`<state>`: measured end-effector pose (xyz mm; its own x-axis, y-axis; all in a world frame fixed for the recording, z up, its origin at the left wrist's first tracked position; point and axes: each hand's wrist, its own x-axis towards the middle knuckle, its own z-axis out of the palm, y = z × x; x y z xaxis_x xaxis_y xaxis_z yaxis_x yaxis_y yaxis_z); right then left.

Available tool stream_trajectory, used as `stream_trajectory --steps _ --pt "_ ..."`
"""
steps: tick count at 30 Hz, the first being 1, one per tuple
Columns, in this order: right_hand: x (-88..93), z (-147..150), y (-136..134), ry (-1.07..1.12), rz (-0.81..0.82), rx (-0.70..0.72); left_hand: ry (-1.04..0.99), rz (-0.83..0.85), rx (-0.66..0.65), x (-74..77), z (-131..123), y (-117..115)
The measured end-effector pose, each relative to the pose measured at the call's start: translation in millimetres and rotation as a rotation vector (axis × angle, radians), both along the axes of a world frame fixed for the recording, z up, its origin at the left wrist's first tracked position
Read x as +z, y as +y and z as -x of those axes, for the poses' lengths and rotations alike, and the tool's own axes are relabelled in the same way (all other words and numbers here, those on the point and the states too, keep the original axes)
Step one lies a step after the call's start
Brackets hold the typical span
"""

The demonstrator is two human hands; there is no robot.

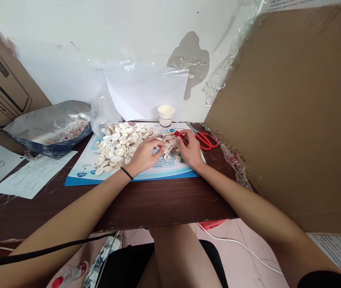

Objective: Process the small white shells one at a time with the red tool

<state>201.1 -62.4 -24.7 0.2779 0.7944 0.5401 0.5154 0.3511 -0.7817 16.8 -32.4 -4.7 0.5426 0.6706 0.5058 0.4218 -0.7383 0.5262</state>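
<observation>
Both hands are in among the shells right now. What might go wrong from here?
1. The scissors lie close beside the right hand; a sideways move might knock them or nick a finger.
2. The shells sit in a loose heap on the printed sheet; a sweep of the left hand may scatter them off the desk.
3. The paper cup behind the hands looks light and could tip.

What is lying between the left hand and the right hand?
A few shells lie on the poster between the left hand and the right hand; the head view shows this.
</observation>
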Motion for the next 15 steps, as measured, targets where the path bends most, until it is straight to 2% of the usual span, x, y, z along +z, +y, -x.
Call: stream_trajectory --steps 3,7,10,15 --pt "-2.8 -5.4 8.1 0.117 -0.009 -0.06 0.085 -0.151 -0.074 -0.8 -7.8 -11.8" --pt "-5.5 -7.0 14.0 0.221 -0.026 -0.066 0.329 -0.226 -0.119 -3.8 -22.0 -30.2" --pt "-3.7 -5.0 11.9 0.214 -0.042 -0.05 0.409 -0.208 -0.115 -6.4 -27.8 -35.1" --pt "1.2 -0.6 3.4 0.21 -0.094 -0.035 0.33 -0.106 -0.098 -8.1 -24.1 -27.3"
